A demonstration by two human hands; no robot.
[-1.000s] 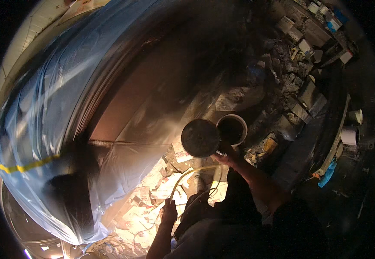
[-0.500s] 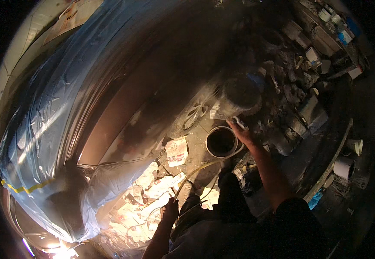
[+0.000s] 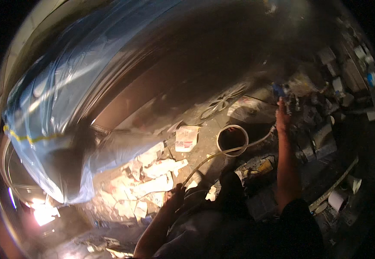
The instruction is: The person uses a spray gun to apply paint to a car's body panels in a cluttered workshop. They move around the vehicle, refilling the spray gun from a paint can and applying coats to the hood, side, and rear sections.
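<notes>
My right hand (image 3: 283, 117) is closed on a spray gun (image 3: 280, 91) with a blue part on top, held out on the right beside the car's lower side. From it a pale hose (image 3: 209, 158) curves back across the front of a round bucket (image 3: 219, 137) on the floor. My left hand (image 3: 175, 197), low and near my body, is wrapped round the hose. The car's dark side panel (image 3: 131, 88) stretches along the left and top, partly under blue plastic film (image 3: 62, 82). Haze blurs the area around the gun.
Sheets of paper (image 3: 187, 138) lie on the floor by the car, near a spoked wheel (image 3: 222, 102). A bright lamp (image 3: 45, 214) shines at the lower left. Boxes and clutter (image 3: 325, 138) crowd the right side, with a white roll (image 3: 337, 199) below them.
My right hand has moved away from the bucket, farther out and to the right, with the spray gun. The hose now stretches across the bucket's front. The view has turned somewhat.
</notes>
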